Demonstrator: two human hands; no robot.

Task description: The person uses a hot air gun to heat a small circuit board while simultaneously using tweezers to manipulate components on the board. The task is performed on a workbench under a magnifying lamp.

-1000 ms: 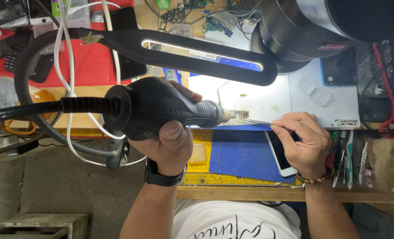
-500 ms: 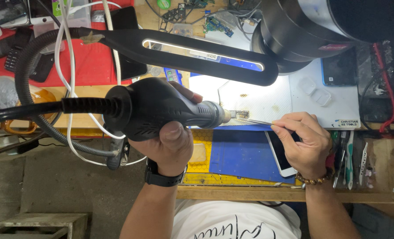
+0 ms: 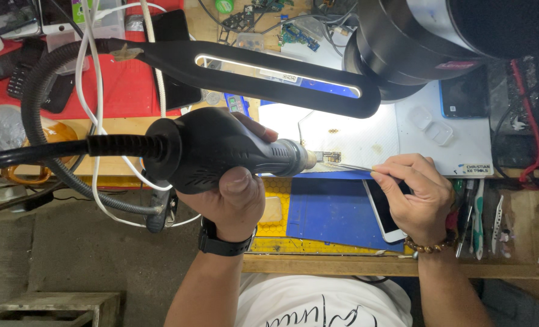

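Observation:
My left hand grips a black hot-air tool whose metal nozzle points right at a small circuit board on a white mat. A thick black hose runs left from the tool. My right hand pinches thin metal tweezers, their tips touching the small board just by the nozzle. A smartphone lies face up under my right palm on a blue mat.
A black bar lamp on a gooseneck crosses above the work. A large black microscope body hangs at top right. Hand tools lie right of my hand. Phones, white cables and a red mat fill the left.

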